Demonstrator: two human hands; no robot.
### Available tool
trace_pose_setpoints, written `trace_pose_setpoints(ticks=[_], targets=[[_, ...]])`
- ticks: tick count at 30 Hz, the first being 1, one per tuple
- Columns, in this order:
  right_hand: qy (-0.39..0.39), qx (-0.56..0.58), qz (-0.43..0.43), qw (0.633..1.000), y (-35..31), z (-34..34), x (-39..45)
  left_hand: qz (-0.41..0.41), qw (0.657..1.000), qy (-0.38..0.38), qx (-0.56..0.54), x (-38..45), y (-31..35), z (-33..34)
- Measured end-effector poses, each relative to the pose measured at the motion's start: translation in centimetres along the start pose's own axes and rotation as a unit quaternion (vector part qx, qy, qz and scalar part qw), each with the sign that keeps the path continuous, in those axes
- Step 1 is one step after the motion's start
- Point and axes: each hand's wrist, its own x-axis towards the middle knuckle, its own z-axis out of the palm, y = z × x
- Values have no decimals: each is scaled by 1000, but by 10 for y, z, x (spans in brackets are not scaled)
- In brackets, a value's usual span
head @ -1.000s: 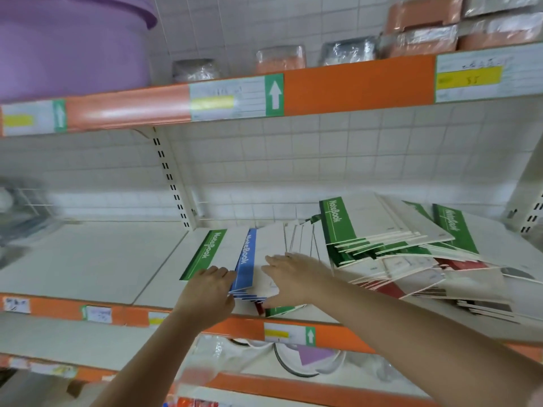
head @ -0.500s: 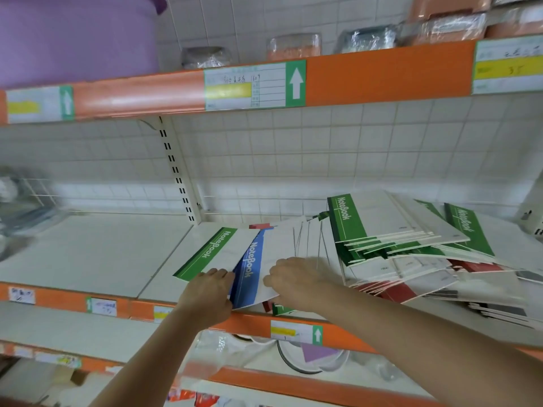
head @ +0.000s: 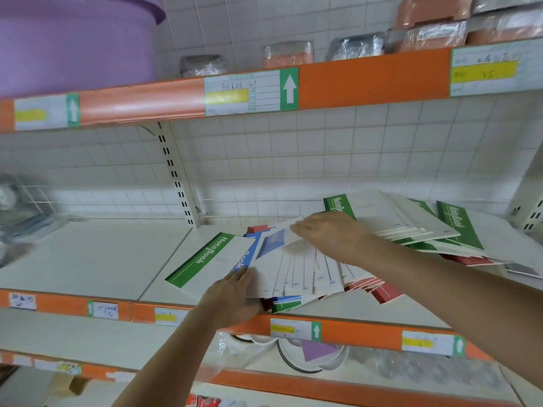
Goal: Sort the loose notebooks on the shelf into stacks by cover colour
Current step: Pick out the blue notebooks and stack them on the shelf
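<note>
A shop: orange-edged shelves (head: 367,74) carrying price labels (head: 244,91) and wrapped stock (head: 429,35).

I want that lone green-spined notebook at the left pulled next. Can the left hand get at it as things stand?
Probably yes. The left hand lies right beside the green-spined notebook, whose cover is bare except where the fanned notebooks overlap its right edge. Nothing else stands between them.

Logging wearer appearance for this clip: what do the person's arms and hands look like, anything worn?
Both forearms are bare as far as the frame shows; no sleeves visible. The left hand and right hand show no gloves, rings, watch or bracelet.
</note>
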Motion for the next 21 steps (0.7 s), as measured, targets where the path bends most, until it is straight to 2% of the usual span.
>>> trace_pose_setpoints(ticks=[10, 12, 13, 16, 19, 21], targets=[[10, -38, 28, 999, 13, -22, -28, 20, 998, -39, 43, 5, 9, -16], [57, -41, 17, 997, 17, -21, -31, 10, 999, -37, 32, 4, 9, -17], [85, -37, 23, 995, 19, -23, -34, 4, 999, -25, 36, 4, 9, -17], [83, -20, 35, 996, 25, -27, -43, -17, 995, 27, 92, 1, 15, -23], [180, -28, 21, 983, 36, -28, -57, -37, 983, 82, 162, -4, 27, -35], [216, -20, 17, 976, 47, -23, -67, -42, 974, 135, 177, -7, 35, -44]])
